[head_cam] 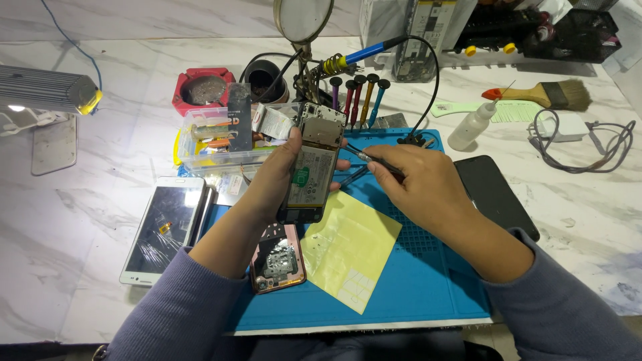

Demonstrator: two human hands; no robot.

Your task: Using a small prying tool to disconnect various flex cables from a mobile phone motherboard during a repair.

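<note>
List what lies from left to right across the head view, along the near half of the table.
White phone with a cracked screen → pink opened phone shell → yellow rectangular sheet → blue silicone work mat → black glossy phone panel.

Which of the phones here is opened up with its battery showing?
The opened phone in the left hand; the white phone and black phone lie flat on the table.

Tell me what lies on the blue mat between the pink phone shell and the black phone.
In the head view, a pale yellow sheet lies on the blue mat between the pink phone shell and the black phone.
</note>
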